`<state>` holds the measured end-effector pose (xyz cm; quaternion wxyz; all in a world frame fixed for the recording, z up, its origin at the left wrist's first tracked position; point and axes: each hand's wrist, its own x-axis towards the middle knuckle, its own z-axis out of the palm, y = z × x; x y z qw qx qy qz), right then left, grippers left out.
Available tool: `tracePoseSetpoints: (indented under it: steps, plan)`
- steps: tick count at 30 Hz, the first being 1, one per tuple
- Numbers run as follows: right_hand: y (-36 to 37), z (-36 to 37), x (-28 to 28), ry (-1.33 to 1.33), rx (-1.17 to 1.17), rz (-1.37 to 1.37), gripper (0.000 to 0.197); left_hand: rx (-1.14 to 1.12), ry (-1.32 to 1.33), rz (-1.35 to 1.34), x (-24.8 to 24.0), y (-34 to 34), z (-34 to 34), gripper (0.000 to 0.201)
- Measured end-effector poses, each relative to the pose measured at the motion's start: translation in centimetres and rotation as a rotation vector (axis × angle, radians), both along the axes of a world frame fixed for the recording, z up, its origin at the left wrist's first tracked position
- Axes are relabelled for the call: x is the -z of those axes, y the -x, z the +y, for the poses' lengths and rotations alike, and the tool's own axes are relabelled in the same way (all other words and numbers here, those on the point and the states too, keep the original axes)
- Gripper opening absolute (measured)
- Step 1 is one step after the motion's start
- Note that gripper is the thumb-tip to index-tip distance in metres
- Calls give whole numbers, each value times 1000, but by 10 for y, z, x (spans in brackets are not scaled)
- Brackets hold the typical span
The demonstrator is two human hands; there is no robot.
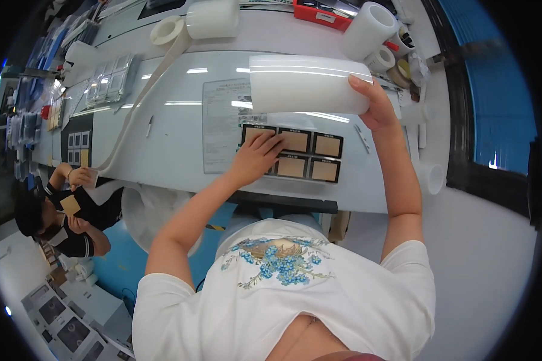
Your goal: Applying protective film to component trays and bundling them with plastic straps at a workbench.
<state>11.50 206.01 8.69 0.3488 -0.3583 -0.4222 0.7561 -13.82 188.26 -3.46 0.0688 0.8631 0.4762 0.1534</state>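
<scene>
My right hand (374,102) is closed on the right end of a wide roll of clear plastic film (307,84), which lies sideways across the work surface. Under my left hand (259,155) are black-framed panels with tan centres (294,142), laid in two rows. The fingers of that hand are spread and rest on the left panels, partly hiding them. A printed sheet (218,129) lies flat to the left of the panels, and the film roll covers part of it.
A pen (149,126) lies left on the glossy table (177,144). Further rolls (213,19) and a red bin (323,14) stand at the back. A pale strip (140,99) runs down the left side. At lower left a co-worker (72,210) handles small tan squares.
</scene>
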Motion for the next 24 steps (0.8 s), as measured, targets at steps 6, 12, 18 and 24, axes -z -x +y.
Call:
tracePoseSetpoints:
  steps: [6,12,18,24]
  plan:
    - [-20,-99,-17,-26,100,13,49,-9,-33,-108,12,5,-4,42]
    - [-30,-251,1,224,163,-29,51,-24,-126,-134,22,2,2,42]
    - [-25,-320,49,376,163,15,52,-32,-221,-94,28,2,-3,42]
    - [-17,-295,27,291,208,143,52,-75,-310,-250,19,-3,-2,33]
